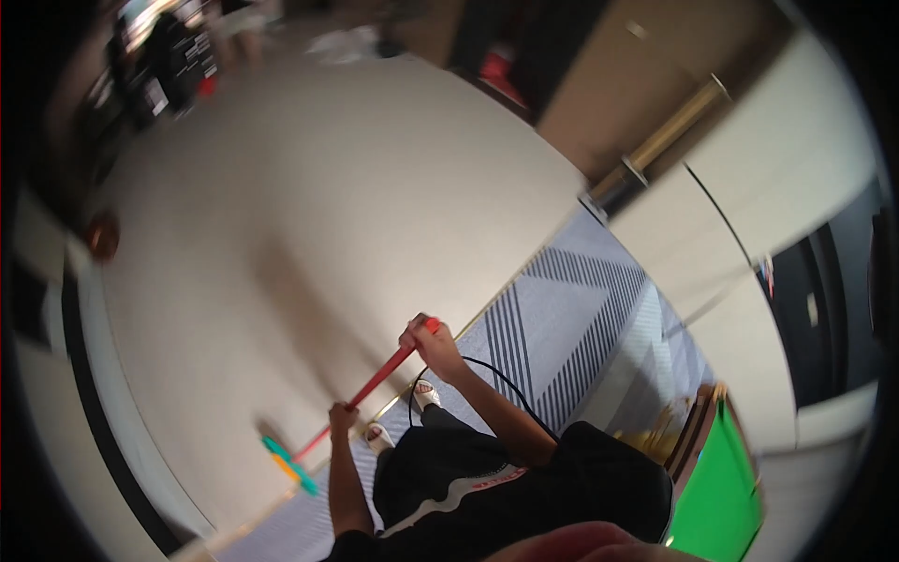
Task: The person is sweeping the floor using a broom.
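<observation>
My right hand (433, 348) grips the upper end of a red pole (383, 376), with the red tip showing above my fist. Lower down the same pole, my left hand (343, 416) is closed around it. At the pole's far end is a green and yellow broom-like head (291, 466), low over the border between the beige floor and the patterned carpet. Blur hides whether the head touches the floor. A thin black cable (491, 372) loops beside my right forearm.
Beige smooth floor (351, 175) meets grey striped carpet (562, 316) along a thin metallic strip (495, 295). A billiard table with green cloth (723, 478) stands at lower right. White panels (730, 281) line the right side. Dark, blurred items (168, 63) sit at far left.
</observation>
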Available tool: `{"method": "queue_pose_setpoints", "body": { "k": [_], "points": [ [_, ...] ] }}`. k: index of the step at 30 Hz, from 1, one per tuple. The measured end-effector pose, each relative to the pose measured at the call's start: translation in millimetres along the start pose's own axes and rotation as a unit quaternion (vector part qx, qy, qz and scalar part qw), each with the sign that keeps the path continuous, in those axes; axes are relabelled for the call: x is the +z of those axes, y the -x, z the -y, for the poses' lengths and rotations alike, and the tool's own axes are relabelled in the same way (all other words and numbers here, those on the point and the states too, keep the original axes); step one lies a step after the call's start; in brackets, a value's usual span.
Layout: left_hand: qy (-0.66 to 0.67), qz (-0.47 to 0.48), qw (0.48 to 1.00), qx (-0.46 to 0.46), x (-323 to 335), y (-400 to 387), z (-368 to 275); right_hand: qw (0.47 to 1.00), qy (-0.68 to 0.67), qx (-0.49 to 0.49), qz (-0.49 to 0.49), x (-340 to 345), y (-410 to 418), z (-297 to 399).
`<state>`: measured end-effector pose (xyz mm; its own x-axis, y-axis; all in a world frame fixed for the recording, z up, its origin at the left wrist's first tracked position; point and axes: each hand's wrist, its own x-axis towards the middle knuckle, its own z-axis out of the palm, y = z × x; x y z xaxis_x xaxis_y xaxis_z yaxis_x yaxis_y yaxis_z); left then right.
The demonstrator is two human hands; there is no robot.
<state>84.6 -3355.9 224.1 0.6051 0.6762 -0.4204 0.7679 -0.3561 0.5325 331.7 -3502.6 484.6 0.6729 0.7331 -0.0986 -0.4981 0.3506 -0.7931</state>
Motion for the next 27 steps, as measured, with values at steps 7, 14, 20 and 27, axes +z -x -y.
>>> {"method": "queue_pose_setpoints", "body": {
  "k": [7,14,20,27],
  "points": [
    [-0.032,0.116,0.961,0.248,47.2,-20.6,-235.1,0.918,0.2,-0.242,-0.243,-65.9,42.5,143.8],
    [-0.025,0.21,0.914,0.346,96.1,5.2,-399.3,0.798,0.203,-0.44,-0.358,-126.0,123.0,240.7],
    [-0.069,0.145,0.943,0.292,118.0,7.7,-341.1,0.811,0.081,-0.44,-0.376,-123.2,119.4,200.4],
    [-0.079,0.131,0.956,0.25,43.0,-5.6,-87.3,0.842,0.313,-0.3,-0.322,-46.5,54.1,11.6]
  ]
}}
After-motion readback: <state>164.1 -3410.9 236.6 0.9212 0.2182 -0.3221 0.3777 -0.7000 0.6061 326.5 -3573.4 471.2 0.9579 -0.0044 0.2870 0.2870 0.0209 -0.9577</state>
